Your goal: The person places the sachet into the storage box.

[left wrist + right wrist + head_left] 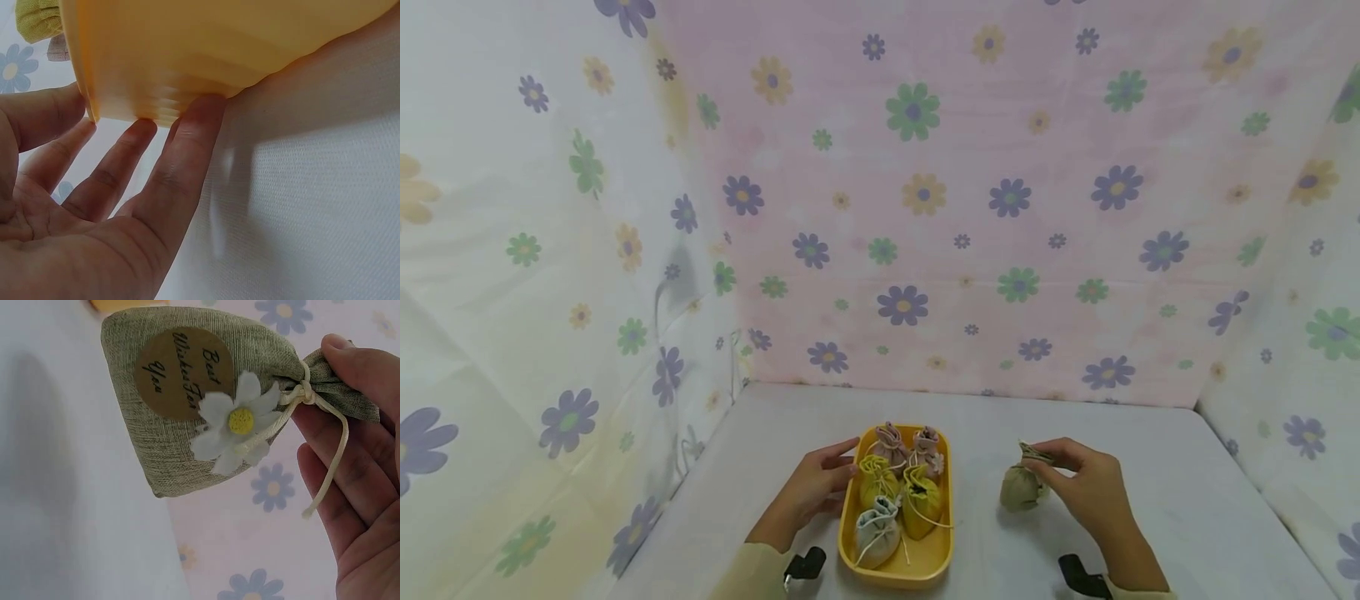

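My right hand (1086, 483) pinches the gathered neck of a green-grey drawstring pouch (1021, 490) to the right of the tray. In the right wrist view this pouch (175, 437) shows a round "Best Wishes For You" sticker (181, 372), a white cloth daisy (234, 422) and a knotted cream cord. My left hand (816, 487) is at the left side of a yellow tray (898, 575). Its fairly straight fingertips touch the tray's outer wall (187, 50) in the left wrist view. Inside the tray stand two pink pouches (891, 450), two yellow pouches (921, 504) and a pale grey pouch (877, 537).
A white cloth covers the table (1015, 558). Flower-printed curtains hang behind it (970, 333) and along both sides. A cord from one yellow pouch reaches over the tray's right rim. Black camera mounts (805, 564) sit by both wrists.
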`<state>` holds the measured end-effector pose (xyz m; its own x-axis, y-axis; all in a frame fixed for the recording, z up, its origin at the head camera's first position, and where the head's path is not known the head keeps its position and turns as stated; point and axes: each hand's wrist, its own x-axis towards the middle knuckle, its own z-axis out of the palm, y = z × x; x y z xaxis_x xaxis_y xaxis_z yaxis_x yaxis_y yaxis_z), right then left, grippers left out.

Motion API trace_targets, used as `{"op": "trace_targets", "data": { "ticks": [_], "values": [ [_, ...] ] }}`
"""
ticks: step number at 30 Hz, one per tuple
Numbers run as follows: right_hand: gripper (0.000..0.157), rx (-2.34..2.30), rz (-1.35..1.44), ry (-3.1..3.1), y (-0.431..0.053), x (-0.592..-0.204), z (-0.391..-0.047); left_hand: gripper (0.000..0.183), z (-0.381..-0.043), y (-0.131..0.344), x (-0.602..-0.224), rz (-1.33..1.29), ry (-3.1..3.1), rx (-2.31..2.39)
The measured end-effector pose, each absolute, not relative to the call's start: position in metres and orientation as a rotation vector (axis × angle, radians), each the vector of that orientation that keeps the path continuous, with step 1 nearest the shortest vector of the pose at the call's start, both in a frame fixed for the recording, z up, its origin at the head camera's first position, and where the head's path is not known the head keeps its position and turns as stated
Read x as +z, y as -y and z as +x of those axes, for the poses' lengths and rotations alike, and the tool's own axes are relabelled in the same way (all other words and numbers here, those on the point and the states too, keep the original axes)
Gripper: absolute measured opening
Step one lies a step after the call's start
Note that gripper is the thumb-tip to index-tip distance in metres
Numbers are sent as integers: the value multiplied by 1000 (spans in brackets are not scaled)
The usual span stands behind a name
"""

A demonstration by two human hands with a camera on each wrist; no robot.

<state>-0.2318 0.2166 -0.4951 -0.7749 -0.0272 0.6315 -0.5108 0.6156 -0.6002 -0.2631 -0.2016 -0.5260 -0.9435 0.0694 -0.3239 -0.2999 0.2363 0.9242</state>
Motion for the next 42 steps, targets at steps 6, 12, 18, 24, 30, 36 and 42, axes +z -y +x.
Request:
{"op": "trace_targets", "data": {
  "ticks": [6,12,18,24,30,36,42],
  "values": [
    [27,1111,499,2208,-205,-481,-224,60,-263,201,-526,-209,-2215,1767],
    [28,1112,614,2132,-192,-468,-216,60,-262,201,-525,-209,-2210,1770],
    [32,1115,689,2080,-182,-464,-211,59,-262,202,-525,-201,-2202,1773],
    [35,1140,742,2026,-168,-462,-207,59,-261,202,-525,-210,-2198,1772],
    [31,1193,750,2032,-153,-459,-201,59,-262,203,-525,-216,-2192,1781],
    [25,1246,753,2064,-136,-458,-193,60,-263,204,-526,-228,-2196,1770],
    [25,1281,804,2040,-118,-463,-187,60,-264,203,-526,-221,-2187,1772]
  ]
}}
